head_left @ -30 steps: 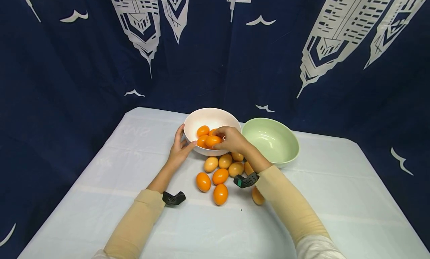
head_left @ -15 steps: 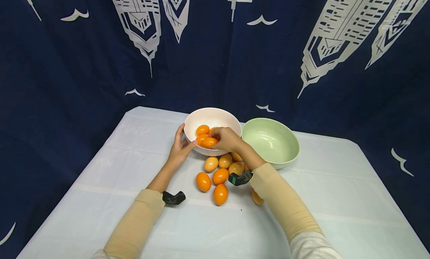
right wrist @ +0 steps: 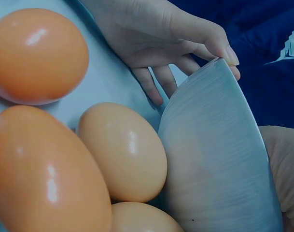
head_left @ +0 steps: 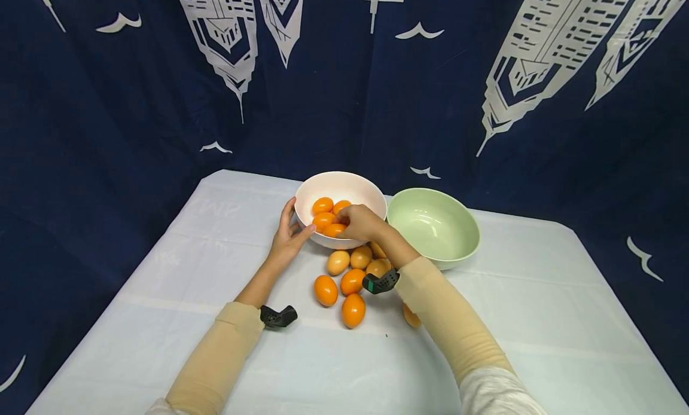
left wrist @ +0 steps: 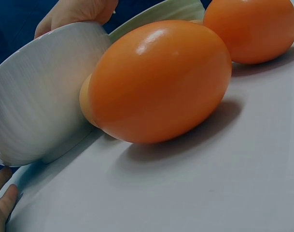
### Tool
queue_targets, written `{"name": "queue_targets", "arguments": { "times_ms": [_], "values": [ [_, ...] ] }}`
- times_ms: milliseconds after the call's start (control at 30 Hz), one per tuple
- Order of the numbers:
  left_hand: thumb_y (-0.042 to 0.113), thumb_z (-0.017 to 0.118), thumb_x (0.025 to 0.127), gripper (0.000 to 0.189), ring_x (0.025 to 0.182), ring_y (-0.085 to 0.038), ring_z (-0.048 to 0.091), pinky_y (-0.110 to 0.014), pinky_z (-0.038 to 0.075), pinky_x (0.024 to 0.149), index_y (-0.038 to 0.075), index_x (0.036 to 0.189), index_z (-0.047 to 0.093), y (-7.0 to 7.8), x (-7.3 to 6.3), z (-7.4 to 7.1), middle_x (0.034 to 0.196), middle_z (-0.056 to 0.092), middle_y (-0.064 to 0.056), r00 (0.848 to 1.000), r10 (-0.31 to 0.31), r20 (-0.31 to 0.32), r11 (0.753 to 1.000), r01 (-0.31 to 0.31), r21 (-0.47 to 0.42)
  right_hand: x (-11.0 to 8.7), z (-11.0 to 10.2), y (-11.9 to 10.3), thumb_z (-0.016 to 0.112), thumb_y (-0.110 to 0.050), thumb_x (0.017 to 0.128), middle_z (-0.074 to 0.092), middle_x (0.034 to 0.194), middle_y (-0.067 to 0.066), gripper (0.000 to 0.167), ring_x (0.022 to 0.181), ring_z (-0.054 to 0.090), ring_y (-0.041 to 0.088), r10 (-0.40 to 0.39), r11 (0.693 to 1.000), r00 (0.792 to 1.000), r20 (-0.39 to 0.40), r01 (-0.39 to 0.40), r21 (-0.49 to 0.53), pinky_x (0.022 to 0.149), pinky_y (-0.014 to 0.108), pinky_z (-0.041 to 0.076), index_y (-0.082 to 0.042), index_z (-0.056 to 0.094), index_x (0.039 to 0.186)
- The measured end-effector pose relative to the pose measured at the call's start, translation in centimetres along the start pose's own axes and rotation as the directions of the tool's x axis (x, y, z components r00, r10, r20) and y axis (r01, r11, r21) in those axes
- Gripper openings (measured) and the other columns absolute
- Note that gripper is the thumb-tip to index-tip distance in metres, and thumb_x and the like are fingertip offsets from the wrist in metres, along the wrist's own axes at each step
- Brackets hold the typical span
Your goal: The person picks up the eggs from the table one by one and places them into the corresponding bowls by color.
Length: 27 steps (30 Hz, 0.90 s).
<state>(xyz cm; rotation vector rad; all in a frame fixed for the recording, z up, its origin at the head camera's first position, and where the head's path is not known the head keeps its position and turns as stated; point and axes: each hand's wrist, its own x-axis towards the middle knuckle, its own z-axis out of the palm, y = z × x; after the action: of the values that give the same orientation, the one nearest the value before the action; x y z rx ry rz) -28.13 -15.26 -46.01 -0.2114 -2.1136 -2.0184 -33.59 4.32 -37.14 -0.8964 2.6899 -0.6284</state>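
Note:
My left hand (head_left: pixel 287 240) holds the pale pinkish-white bowl (head_left: pixel 362 186) at its left side, thumb over the near rim and fingers along the outside. Inside the bowl, the fingers of my right hand (head_left: pixel 365 222) pinch an orange egg (head_left: pixel 332 230) close to the near wall. Several other orange eggs, one being the back-left egg (head_left: pixel 323 205), lie in the same bowl. From the right wrist view, the left thumb (right wrist: pixel 223 46) shows on the bowl's rim, while the wall hides the right fingertips.
A green bowl (head_left: pixel 436 229) stands against the right side of the pale one. In front lie several tan eggs (head_left: pixel 338 262) and three orange eggs (head_left: pixel 353 311) on the white-covered table (head_left: pixel 215 223). Another tan egg (head_left: pixel 411 315) is partly behind the right sleeve.
My right hand has shifted slightly left and down inside the pale bowl, with the orange egg between its fingers. The eggs there have moved a little left. My left hand keeps its place.

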Motion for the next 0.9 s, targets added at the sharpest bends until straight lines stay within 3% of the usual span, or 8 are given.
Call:
{"name": "queue_targets", "arguments": {
  "times_ms": [233,467,533,767,900],
  "values": [
    [0.015,0.065,0.095,0.079,0.135,-0.042,0.035,-0.049,0.034,0.109,0.021,0.156,0.015,0.4,0.0,0.0,0.162,0.011,-0.011,0.999,-0.034,0.008,0.999,0.034,-0.016,0.4,-0.1,0.0,0.074,-0.016,0.084,0.068,0.1,0.009,0.029,0.096,0.058,0.024,0.056,0.997,0.997,0.058,-0.053,-0.056,0.093,0.034,0.047,-0.003,0.071,0.109],
    [0.01,0.063,0.095,0.079,0.135,-0.047,0.033,-0.052,0.032,0.109,0.008,0.156,0.011,3.7,-1.2,0.0,0.161,0.007,-0.02,0.998,-0.046,0.038,0.999,0.046,-0.006,0.3,0.1,0.1,0.074,-0.015,0.084,0.068,0.1,0.008,0.029,0.096,0.058,0.023,0.063,0.998,0.997,0.047,-0.062,-0.023,0.092,0.033,0.048,-0.003,0.07,0.111],
    [0.01,0.062,0.095,0.079,0.135,-0.047,0.033,-0.052,0.033,0.109,0.007,0.156,0.011,3.7,-1.2,0.0,0.161,0.007,-0.019,0.998,-0.049,0.041,0.999,0.05,-0.004,0.2,0.1,0.1,0.075,-0.015,0.084,0.068,0.1,0.008,0.03,0.096,0.058,0.023,0.052,0.999,0.998,0.027,-0.052,-0.008,0.092,0.032,0.048,-0.002,0.07,0.111],
    [0.015,0.063,0.095,0.08,0.135,-0.045,0.033,-0.052,0.032,0.11,0.018,0.157,0.012,0.9,-0.2,-0.1,0.162,0.007,-0.014,0.999,-0.035,0.025,0.999,0.035,-0.016,-0.4,0.3,0.0,0.077,-0.013,0.083,0.069,0.103,0.01,0.031,0.096,0.06,0.023,0.0,0.999,0.997,-0.075,0.004,0.049,0.09,0.033,0.05,-0.001,0.07,0.111],
    [0.018,0.064,0.095,0.08,0.135,-0.044,0.034,-0.051,0.033,0.109,0.022,0.156,0.013,0.3,0.0,-0.1,0.162,0.008,-0.011,1.0,-0.028,0.012,1.0,0.027,0.007,-0.9,0.5,0.1,0.075,-0.012,0.085,0.068,0.103,0.01,0.028,0.095,0.059,0.023,-0.012,0.997,0.989,-0.147,0.024,0.079,0.09,0.033,0.05,-0.001,0.07,0.11]
  ]
}}
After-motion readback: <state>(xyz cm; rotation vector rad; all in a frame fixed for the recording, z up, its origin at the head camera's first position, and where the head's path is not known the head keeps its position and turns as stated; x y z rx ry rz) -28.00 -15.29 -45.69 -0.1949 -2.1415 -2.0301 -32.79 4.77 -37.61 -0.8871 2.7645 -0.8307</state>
